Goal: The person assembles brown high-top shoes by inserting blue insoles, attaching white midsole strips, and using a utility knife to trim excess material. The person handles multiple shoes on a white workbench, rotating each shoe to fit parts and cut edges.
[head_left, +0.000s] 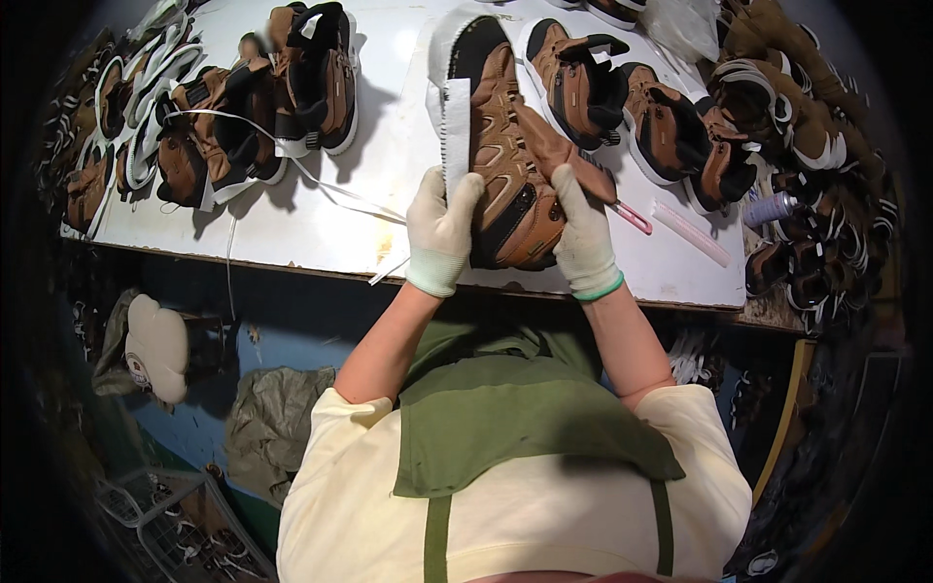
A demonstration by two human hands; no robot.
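Between my two white-gloved hands is a brown and black shoe upper (498, 160), toe pointing away from me over the table edge. My left hand (442, 223) is closed around its left side, thumb on top. There a white strip (456, 136) with dark stitch marks stands along the upper's edge. My right hand (585, 231) grips the heel end from the right, its fingers partly hidden beneath. A tan leather-like flap (554, 146) hangs off the upper's right side. Beside my right hand lies a tool with a pink loop handle (635, 219).
The white table (321, 233) bears brown shoes (316, 78) at left and more shoes (578, 83) at right. A pale ruler-like strip (692, 233) and a spray can (770, 209) lie right. Shoe piles (792, 87) flank the table. A beige cushion (155, 348) sits below left.
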